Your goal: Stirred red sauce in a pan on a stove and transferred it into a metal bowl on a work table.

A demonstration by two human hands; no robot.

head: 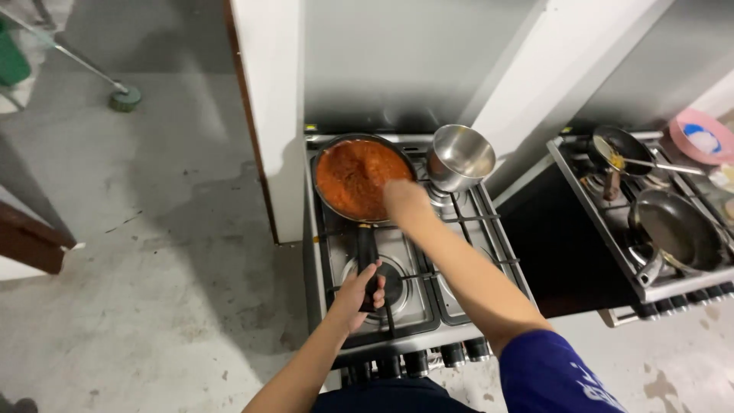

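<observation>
A black frying pan (325,195) full of thick orange-red sauce (355,176) sits on the back left burner of a steel gas stove (466,226). My left hand (359,294) is closed around the pan's long black handle (366,248), which points toward me. My right hand (404,200) reaches over the pan's near right rim with its fingers closed; whatever it holds is hidden by the hand.
An empty steel pot (461,158) stands on the back right burner. A second stove (650,287) at the right carries two dark pans (677,229), one with a spoon. A pink plate (702,136) lies far right. White pillar (267,115) left of the stove; mop (122,95) on the concrete floor.
</observation>
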